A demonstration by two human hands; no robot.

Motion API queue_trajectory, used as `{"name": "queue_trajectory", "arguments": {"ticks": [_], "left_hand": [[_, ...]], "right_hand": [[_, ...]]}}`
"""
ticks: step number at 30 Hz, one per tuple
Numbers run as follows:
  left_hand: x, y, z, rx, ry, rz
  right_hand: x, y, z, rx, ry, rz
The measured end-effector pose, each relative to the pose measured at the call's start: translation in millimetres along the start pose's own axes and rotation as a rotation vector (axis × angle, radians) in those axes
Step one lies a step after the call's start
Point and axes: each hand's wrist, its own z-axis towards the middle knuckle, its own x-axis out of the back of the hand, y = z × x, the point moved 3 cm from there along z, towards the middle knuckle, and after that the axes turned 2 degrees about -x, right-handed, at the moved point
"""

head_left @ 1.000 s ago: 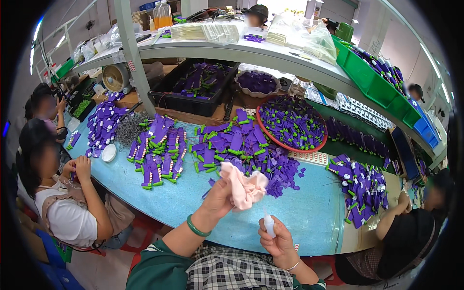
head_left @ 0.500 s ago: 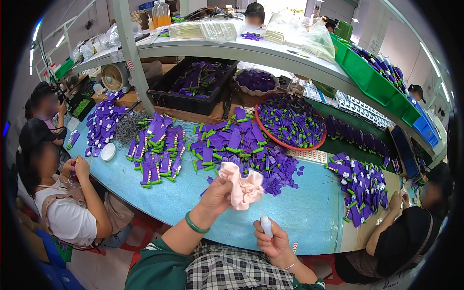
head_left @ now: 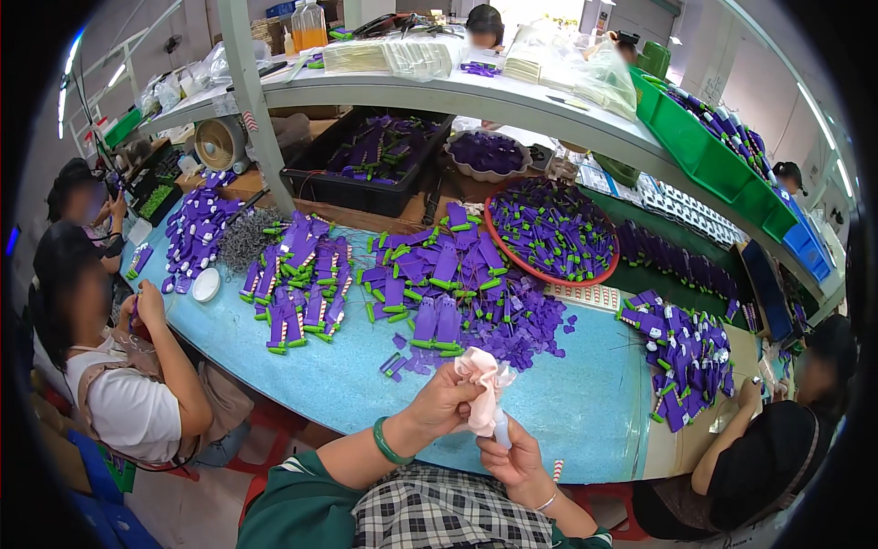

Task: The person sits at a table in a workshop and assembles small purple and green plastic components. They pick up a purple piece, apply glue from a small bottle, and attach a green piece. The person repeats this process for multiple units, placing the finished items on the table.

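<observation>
A crumpled pale pink cloth [head_left: 484,380] is pinched in my left hand [head_left: 439,404], which wears a green bangle. My right hand [head_left: 518,465] grips a small whitish squeeze bottle [head_left: 500,430], held upright. The cloth hangs at the top of the bottle and hides its narrow tip. Both hands are close together above the near edge of the blue table [head_left: 585,403]. Just beyond them lies a heap of flat purple pieces with green ends [head_left: 444,320], mixed with small loose purple parts [head_left: 512,334].
More purple-and-green pieces [head_left: 302,284] lie left of centre. A red round basket [head_left: 615,274] and a black bin [head_left: 366,195] of such pieces stand at the back. A shelf [head_left: 439,87] crosses overhead. Co-workers sit left [head_left: 137,393] and right [head_left: 768,439].
My left hand has moved right and down, bringing the cloth onto the top of the bottle. The right hand has stayed nearly where it was.
</observation>
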Motion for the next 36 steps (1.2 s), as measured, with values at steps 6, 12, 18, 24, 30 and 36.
{"name": "queue_trajectory", "arguments": {"ticks": [6, 12, 18, 24, 30, 36], "left_hand": [[-1.4, 61.0, 12.8, -0.335, 0.268, -0.076], [11.3, 17.1, 0.8, 0.198, 0.047, 0.245], [2.4, 9.8, 3.4, 0.036, 0.033, 0.116], [34.7, 42.4, 20.2, -0.089, 0.103, -0.02], [4.8, 1.3, 0.2, 0.188, 0.019, 0.201], [-8.6, -4.1, -3.8, 0.092, 0.002, 0.158]], "right_hand": [[3.2, -0.7, -8.3, 0.069, -0.011, -0.07], [4.0, -3.1, 2.0, 0.036, 0.01, -0.039], [10.5, -0.8, -2.4, 0.022, 0.032, -0.066], [15.1, -2.9, -6.5, 0.033, -0.068, 0.043], [14.4, 0.1, -1.9, 0.02, -0.04, 0.07], [15.1, 5.6, -11.9, 0.048, -0.028, 0.073]]}}
